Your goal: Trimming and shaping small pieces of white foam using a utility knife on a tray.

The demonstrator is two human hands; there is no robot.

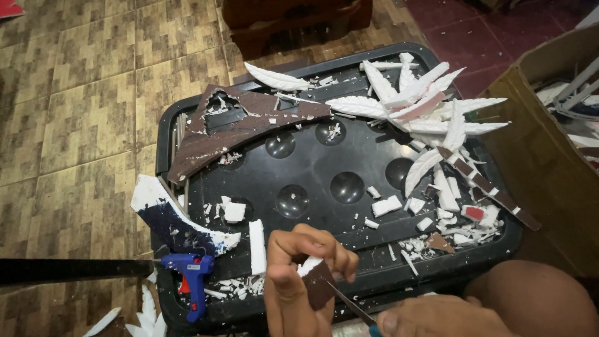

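Grips (299, 274) over littered black tray (349, 150)

I see a black plastic lid (293, 156) with round dimples serving as a work surface on the brown tiled floor (75, 112). A curved brown foam piece (249, 122) lies across its upper left. White foam feathers (424, 103) are heaped at its upper right, with foam scraps (437, 218) scattered below them. A dark blue curved foam piece (175, 221) hangs over the left edge, just beside a blue glue gun (192, 274). A cardboard box (549, 143) stands to the right.
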